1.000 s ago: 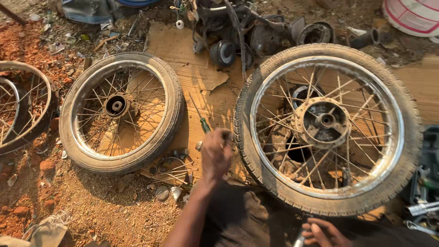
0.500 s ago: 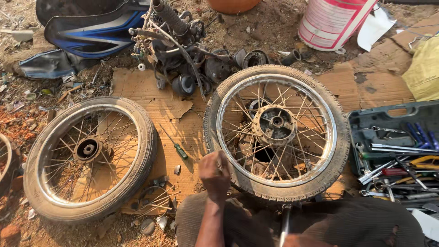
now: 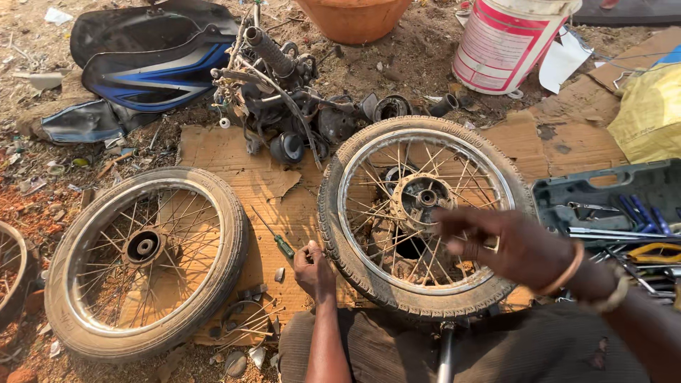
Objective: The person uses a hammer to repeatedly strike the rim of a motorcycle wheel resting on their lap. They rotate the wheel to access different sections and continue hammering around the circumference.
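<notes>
A spoked motorcycle wheel with a tyre lies flat on brown cardboard in front of me. My left hand rests by the tyre's near-left edge, fingers curled; whether it pinches a small part I cannot tell. A green-handled screwdriver lies just beside it. My right hand, with bangles at the wrist, hovers blurred over the wheel's right side, fingers spread and holding nothing. A second tyred wheel lies to the left.
An open grey tool case with wrenches sits at the right. Behind the wheels are a pile of engine and handlebar parts, a blue-black fuel tank, a white-and-red bucket, an orange pot and a yellow sack.
The view has shifted so both wheels sit lower and further right. My right hand has risen from my lap to above the wheel. The left hand stays at the tyre's edge.
</notes>
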